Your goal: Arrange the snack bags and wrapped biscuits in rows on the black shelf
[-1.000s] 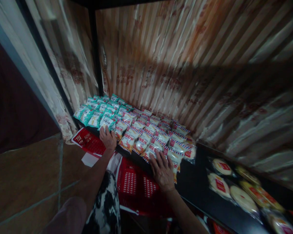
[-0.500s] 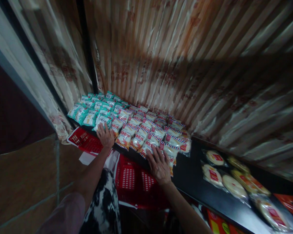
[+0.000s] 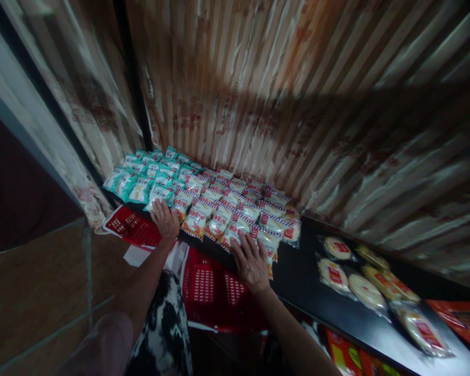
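Note:
My left hand [image 3: 165,219] lies with fingers stretched on the front edge of a teal and white snack packet [image 3: 159,195], close to where the teal rows meet the red and white ones. Further right, my right hand [image 3: 253,263] rests fingers spread on the lower end of a red and white snack packet [image 3: 235,228] in the front row. Several teal packets stand in rows on the left of the black shelf [image 3: 297,279]. Beside them, several white packets with red lettering and striped edges [image 3: 199,216] fill the middle. Neither hand grips a packet.
Round flat packaged foods [image 3: 366,292] and yellow packs [image 3: 387,284] lie on the shelf's right part, with a red pack [image 3: 460,318] beyond. Red baskets [image 3: 203,282] stand below the front edge. A pleated curtain [image 3: 235,94] hangs behind; a dark post [image 3: 135,78] rises at left.
The whole view has shifted slightly, so the shelf and packets sit a little further left. Both hands stay on the front packets, with hardly any movement against them.

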Action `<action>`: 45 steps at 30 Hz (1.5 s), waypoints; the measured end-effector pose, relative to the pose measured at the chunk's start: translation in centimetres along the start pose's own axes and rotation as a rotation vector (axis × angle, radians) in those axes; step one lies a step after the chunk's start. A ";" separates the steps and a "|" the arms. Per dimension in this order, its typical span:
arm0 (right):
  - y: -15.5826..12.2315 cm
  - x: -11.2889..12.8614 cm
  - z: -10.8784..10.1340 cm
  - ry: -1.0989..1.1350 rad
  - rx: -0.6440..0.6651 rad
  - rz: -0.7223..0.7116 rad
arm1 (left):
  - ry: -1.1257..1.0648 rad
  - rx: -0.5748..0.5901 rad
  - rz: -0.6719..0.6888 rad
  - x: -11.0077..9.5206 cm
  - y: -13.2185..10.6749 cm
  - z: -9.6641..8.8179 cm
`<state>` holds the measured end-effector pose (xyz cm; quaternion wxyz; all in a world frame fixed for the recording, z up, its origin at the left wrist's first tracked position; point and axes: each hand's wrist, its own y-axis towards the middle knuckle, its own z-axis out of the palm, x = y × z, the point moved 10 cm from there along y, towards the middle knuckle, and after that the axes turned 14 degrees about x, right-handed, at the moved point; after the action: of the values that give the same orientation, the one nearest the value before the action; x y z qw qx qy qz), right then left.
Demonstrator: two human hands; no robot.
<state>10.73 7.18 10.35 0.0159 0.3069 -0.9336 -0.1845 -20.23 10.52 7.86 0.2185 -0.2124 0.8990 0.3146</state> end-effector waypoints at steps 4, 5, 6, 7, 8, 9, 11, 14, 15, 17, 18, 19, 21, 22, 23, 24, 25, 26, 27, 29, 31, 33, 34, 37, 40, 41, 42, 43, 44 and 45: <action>-0.1 -0.1 0.1 0.007 -0.005 -0.004 | -0.027 -0.030 0.018 -0.6 -0.7 -0.7; -0.1 -0.1 0.2 0.008 -0.006 -0.006 | -0.031 -0.039 0.030 -1.0 -1.1 -0.9; -0.1 -0.1 0.2 0.010 -0.007 -0.008 | -0.035 -0.047 0.046 -1.6 -1.6 -1.1; -0.1 -0.1 0.2 0.012 -0.009 -0.008 | -0.040 -0.043 0.071 -2.4 -2.2 -1.2; -0.1 -0.1 0.2 0.014 -0.010 -0.009 | -0.043 -0.035 0.098 -3.3 -2.8 -1.3; -0.1 -0.2 0.2 0.016 -0.014 -0.008 | -0.043 -0.019 0.138 -4.3 -3.5 -1.2; -0.2 -0.1 0.1 0.016 -0.020 -0.006 | -0.028 0.026 0.227 -6.4 -4.9 -0.8; -0.1 -0.1 -0.1 0.012 -0.020 -0.006 | 0.002 0.109 0.285 -8.3 -6.1 0.2; -0.1 0.0 -0.1 0.011 -0.013 -0.007 | 0.010 0.134 0.289 -8.6 -6.3 0.5; -0.1 0.0 0.0 0.013 0.002 -0.012 | 0.019 0.173 0.288 -8.9 -6.4 1.2; -0.1 0.0 0.0 0.017 0.011 -0.015 | 0.022 0.186 0.290 -8.9 -6.3 1.5; -0.1 0.0 0.1 0.021 0.016 -0.015 | 0.026 0.196 0.292 -9.0 -6.3 1.7; -0.2 -0.1 0.2 0.032 0.021 -0.010 | 0.035 0.211 0.300 -9.1 -6.2 2.1; -0.2 -0.1 0.2 0.036 0.023 -0.007 | 0.039 0.216 0.300 -9.1 -6.2 2.3; -0.2 -0.2 0.3 0.039 0.026 -0.002 | 0.042 0.220 0.298 -9.1 -6.1 2.4; -0.2 -0.2 0.3 0.040 0.030 0.000 | 0.042 0.223 0.296 -9.1 -6.1 2.4; -0.3 -0.2 0.4 0.039 0.037 0.001 | 0.040 0.223 0.294 -9.1 -6.2 2.4; -0.3 -0.1 0.5 0.038 0.046 0.001 | 0.037 0.221 0.292 -9.0 -6.2 2.4; -0.3 -0.1 0.6 0.035 0.056 0.000 | 0.030 0.218 0.294 -9.0 -6.2 2.4; -0.4 -0.1 0.7 0.029 0.066 0.001 | 0.012 0.206 0.293 -8.8 -6.3 2.2; -0.4 -0.1 0.8 0.028 0.068 0.002 | -0.006 0.200 0.303 -9.0 -6.6 2.1; -0.5 -0.2 0.9 0.035 0.064 0.002 | -0.017 0.188 0.309 -9.4 -7.1 1.8; -0.5 -0.2 1.0 0.042 0.062 0.000 | -0.022 0.185 0.318 -9.8 -7.5 1.6; -0.6 -0.2 0.9 0.062 0.055 -0.014 | -0.043 0.205 0.383 -11.7 -9.2 1.3; -0.7 -0.2 0.7 0.069 0.050 -0.019 | -0.070 0.242 0.454 -14.0 -10.9 1.4; -0.7 -0.2 0.6 0.071 0.047 -0.019 | -0.075 0.253 0.472 -14.7 -11.4 1.5; -0.7 -0.1 0.5 0.073 0.046 -0.020 | -0.078 0.264 0.486 -15.4 -11.7 1.6; -0.7 -0.1 0.5 0.076 0.047 -0.022 | -0.081 0.274 0.495 -16.0 -12.0 1.7; -0.6 -0.1 0.4 0.081 0.050 -0.024 | -0.085 0.283 0.501 -16.5 -12.1 1.8; -0.6 0.0 0.4 0.086 0.054 -0.028 | -0.089 0.290 0.506 -16.9 -12.2 1.8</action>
<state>11.07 6.86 9.77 0.0450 0.3276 -0.9323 -0.1463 0.34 7.17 9.70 0.2004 0.0657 0.9485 0.2363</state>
